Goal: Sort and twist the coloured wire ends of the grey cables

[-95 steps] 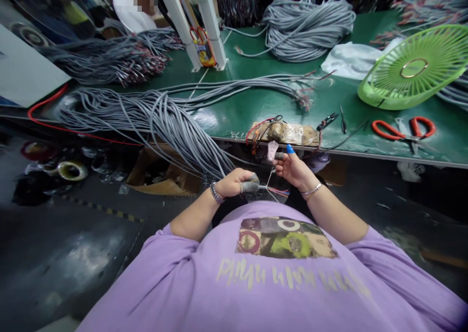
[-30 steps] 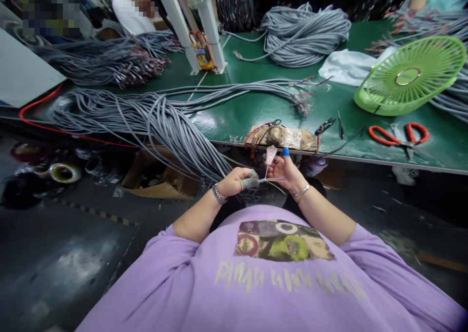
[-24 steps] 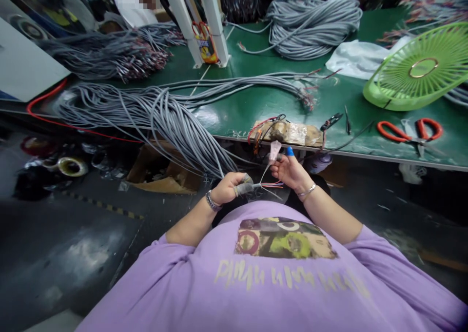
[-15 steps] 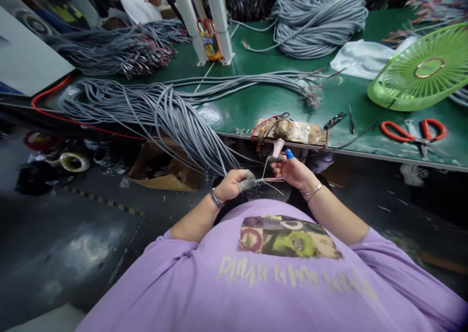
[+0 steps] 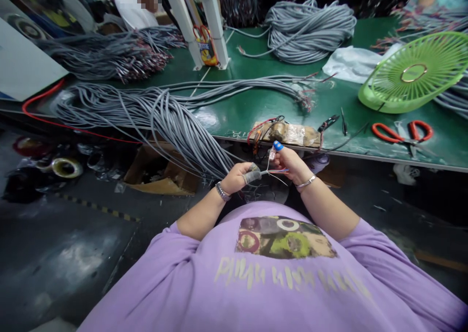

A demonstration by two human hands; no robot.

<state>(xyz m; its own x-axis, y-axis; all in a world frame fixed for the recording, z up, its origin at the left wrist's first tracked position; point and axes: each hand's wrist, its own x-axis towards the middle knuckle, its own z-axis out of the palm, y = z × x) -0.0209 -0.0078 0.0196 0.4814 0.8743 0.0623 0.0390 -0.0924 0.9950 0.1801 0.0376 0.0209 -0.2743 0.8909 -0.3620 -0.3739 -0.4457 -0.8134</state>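
Note:
My left hand (image 5: 237, 178), with tape around its thumb and a finger, is closed on the end of a grey cable (image 5: 263, 173). Thin coloured wires (image 5: 280, 171) fan out of the stripped end, along with white strands. At their far side my right hand (image 5: 293, 165) pinches a white strand (image 5: 269, 162) between the blue-capped thumb and a wrapped forefinger. The coloured wires run under its curled fingers. From the left hand, grey cables (image 5: 197, 137) lead back onto the bench in a thick bundle.
A wooden block with taped parts (image 5: 288, 132) sits on the green bench's (image 5: 234, 120) front edge. Red-handled scissors (image 5: 404, 133), small black cutters (image 5: 328, 123) and a green fan (image 5: 413, 73) are at right. Behind lies a coiled cable (image 5: 310, 29). A cardboard box (image 5: 161, 173) is below.
My right thumb and wrapped forefinger, apart before, have come together on the white strand. Both hands have shifted slightly rightward in view, while the bench appears shifted left.

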